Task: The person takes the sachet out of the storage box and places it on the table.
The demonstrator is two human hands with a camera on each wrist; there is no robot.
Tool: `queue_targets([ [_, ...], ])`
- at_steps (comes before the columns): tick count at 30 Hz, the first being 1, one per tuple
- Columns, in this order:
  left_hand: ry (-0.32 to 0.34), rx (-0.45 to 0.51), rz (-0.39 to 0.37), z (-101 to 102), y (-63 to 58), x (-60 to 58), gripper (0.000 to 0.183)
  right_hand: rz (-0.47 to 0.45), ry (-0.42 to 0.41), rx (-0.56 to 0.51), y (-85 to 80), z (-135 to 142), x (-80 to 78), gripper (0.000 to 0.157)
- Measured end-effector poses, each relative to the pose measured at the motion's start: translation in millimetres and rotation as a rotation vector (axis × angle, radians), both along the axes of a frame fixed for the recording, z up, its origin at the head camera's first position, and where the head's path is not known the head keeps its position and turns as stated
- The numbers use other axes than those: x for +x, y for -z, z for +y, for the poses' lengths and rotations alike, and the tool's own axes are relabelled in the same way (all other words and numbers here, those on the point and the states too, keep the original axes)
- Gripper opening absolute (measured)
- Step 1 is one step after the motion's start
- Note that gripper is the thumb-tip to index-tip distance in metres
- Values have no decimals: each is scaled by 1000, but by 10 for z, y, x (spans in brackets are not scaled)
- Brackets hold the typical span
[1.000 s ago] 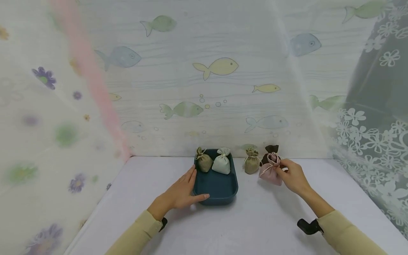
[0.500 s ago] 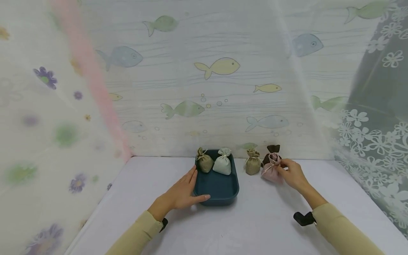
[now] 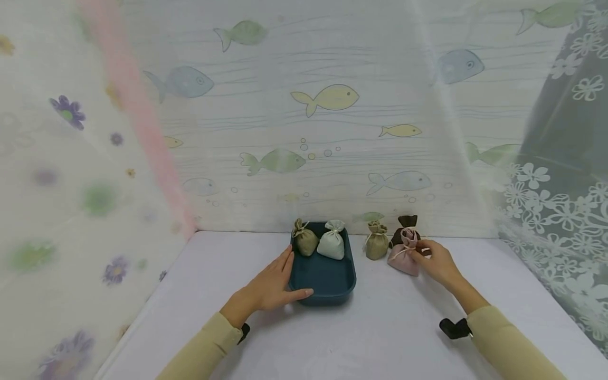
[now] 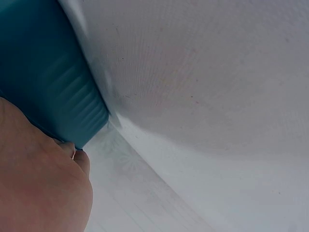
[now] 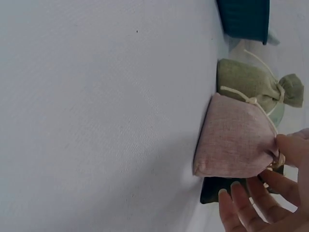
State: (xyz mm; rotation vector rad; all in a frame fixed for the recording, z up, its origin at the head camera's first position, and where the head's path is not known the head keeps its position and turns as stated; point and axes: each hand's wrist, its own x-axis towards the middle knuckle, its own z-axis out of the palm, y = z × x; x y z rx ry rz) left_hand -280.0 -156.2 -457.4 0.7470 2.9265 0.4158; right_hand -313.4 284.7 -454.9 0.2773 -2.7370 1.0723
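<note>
A dark teal rectangular tray stands on the white table, with an olive drawstring pouch and a white drawstring pouch at its far end. My left hand rests against the tray's near left corner, fingers straight along its side and thumb over the front rim. To the right, my right hand pinches a pink drawstring pouch by its tied neck between thumb and index finger. The other fingers spread loosely beside it. The pink pouch overlaps a dark brown pouch behind it.
A tan drawstring pouch stands between the tray and the pink pouch. Behind the table's back edge hangs a pale curtain printed with fish. More sheer, flower-patterned curtains close in the left and right sides.
The pink pouch shifts and tilts slightly in my right hand's pinch. My left hand stays against the tray, and the other pouches keep their places.
</note>
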Motion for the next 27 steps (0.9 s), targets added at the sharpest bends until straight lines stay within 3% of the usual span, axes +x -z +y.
queue_targets([
  [13, 1, 14, 7, -3, -5, 10, 123, 27, 34, 48, -164, -5, 303, 36],
  [22, 5, 27, 3, -12, -4, 15, 122, 83, -39, -4, -275, -232, 450, 31],
  [27, 15, 26, 2, -9, -3, 25, 119, 102, -92, -26, -352, -428, 453, 29],
])
